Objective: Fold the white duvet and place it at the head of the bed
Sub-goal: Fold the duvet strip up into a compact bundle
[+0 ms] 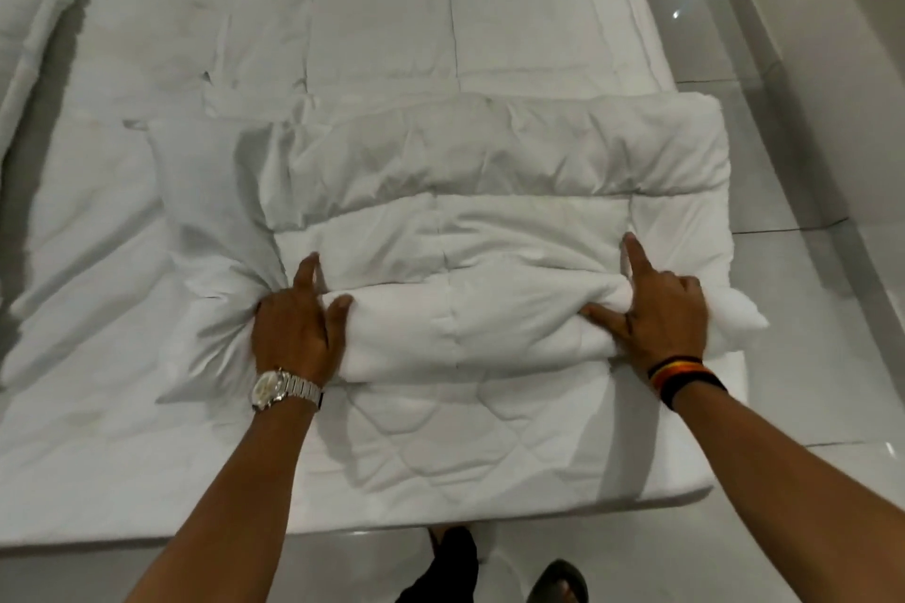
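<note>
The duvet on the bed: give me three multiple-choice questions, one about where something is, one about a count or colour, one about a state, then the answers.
1. Where does the duvet overhang the bed?
A. the side by the tiled floor
B. the near edge
C. nowhere

2. What is on the left wrist?
A. a striped band
B. a silver watch
C. nothing

3. What is the state of the grip of the left hand and right hand?
A. both hover clear
B. one holds a pillow
C. both closed on the duvet's rolled fold

Answers:
1 A, its far corner juts past the mattress side.
2 B, the band is on the right wrist.
3 C, fingers wrap the roll at both ends.
</note>
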Demonstrator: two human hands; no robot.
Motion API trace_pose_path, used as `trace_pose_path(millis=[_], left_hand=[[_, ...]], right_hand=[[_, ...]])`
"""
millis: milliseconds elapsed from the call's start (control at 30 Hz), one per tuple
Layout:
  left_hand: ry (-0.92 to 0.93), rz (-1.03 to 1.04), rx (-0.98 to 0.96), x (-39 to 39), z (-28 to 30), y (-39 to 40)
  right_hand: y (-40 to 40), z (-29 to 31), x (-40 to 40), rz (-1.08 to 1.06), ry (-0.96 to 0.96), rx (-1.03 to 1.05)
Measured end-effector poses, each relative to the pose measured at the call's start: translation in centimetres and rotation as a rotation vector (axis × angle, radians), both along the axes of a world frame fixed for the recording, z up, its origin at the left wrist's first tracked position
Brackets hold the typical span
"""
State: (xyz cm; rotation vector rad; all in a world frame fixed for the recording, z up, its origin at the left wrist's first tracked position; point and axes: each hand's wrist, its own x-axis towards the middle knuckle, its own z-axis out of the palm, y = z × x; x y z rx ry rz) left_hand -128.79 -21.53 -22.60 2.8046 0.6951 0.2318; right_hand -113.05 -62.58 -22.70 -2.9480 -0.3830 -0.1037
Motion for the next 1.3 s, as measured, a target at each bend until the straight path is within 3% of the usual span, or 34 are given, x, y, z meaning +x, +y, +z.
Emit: trace_pose_path(millis=[233, 467, 733, 900, 1033, 1167, 1300], left_hand=[[0.126, -0.046, -0.005, -1.1, 4.9, 2.0], [0.159, -0.031, 0.060, -8.1, 13.3, 0.1], [0.198, -0.029, 0.111, -15.5, 23.8, -3.9], [0.359, -0.078, -0.011, -22.3, 27.0, -7.6], [0.520, -0.056, -0.149, -26.3, 26.5, -7.3], [0.511, -0.044, -0.090, -23.6, 27.2, -4.7], [0.358, -0.058, 0.031, -13.0, 28.9, -0.7]], right_hand=[[-0.1, 4.8, 0.2, -0.028, 0.197, -0.030], [0.8, 13.6, -2.9, 0.053, 0.196, -0.055], [-3.2, 24.5, -11.8, 0.094, 0.185, 0.024], [-8.0, 28.4, -19.0, 0.097, 0.402, -0.019], [-10.9, 28.3, -22.7, 0.139, 0.633, -0.025], [-9.6, 28.6, -20.6, 0.185, 0.641, 0.028], [-4.8, 29.7, -10.5, 0.152, 0.455, -0.007]])
